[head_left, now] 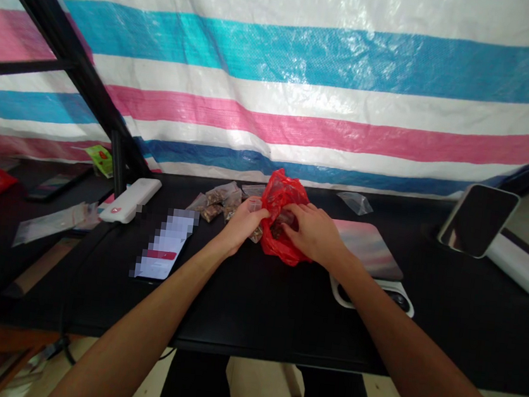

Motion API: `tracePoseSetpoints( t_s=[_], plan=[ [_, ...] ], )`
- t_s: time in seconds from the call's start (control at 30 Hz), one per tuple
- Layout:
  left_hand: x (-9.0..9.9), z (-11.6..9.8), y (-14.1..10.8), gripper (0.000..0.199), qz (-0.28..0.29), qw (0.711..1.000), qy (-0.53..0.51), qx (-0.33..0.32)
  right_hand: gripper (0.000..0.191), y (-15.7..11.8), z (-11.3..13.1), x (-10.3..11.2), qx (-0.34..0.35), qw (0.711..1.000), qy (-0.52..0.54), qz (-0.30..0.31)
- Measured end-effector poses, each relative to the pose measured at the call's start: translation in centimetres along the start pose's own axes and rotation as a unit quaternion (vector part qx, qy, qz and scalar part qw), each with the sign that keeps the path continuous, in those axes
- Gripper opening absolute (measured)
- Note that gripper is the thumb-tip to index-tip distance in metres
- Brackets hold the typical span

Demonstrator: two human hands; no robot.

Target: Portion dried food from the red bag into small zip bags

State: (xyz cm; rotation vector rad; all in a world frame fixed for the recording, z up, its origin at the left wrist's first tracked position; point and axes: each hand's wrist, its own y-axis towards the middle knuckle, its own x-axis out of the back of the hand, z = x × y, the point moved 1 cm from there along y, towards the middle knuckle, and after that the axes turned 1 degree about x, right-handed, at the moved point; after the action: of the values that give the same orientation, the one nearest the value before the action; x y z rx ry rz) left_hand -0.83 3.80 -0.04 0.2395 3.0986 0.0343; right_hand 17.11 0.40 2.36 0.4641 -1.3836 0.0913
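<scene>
A crumpled red plastic bag [289,192] stands mid-table with its mouth open towards me, dark brownish contents showing inside. My left hand [242,223] pinches the bag's left rim between thumb and fingers. Over the opening from the right, my right hand [316,233] has curled fingers dipping in; what they hold is hidden. Several small clear zip bags [213,210] of brown bits lie just left of the red bag, partly behind my left hand. Right of the bag, under my right forearm, is a small scale [374,246] with a shiny pinkish-grey plate and white base.
A phone [168,245] with a lit screen lies left. Behind it is a white device [131,199] beside a black post [116,162]. A dark-screened device [479,220] stands right. An empty-looking clear bag [357,203] lies at the back. Striped sheeting [305,95] hangs behind the table.
</scene>
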Motion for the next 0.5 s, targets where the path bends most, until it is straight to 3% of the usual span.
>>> tracePoseSetpoints(
  t_s=[0.07, 0.3, 0.5],
  plan=[
    [0.02, 0.08, 0.04, 0.02, 0.015, 0.999, -0.031, 0.016, 0.029, -0.05, -0.16, 0.02, 0.008, 1.0, -0.005, 0.0],
    [-0.08, -0.22, -0.05, 0.027, -0.016, 0.996, -0.083, 0.026, 0.028, -0.21, -0.28, 0.11, 0.015, 1.0, -0.019, -0.007],
    [-0.25, -0.13, -0.16, 0.019, 0.049, 0.997, -0.047, 0.026, 0.026, -0.04, 0.04, -0.1, 0.018, 1.0, 0.01, 0.023]
  ],
)
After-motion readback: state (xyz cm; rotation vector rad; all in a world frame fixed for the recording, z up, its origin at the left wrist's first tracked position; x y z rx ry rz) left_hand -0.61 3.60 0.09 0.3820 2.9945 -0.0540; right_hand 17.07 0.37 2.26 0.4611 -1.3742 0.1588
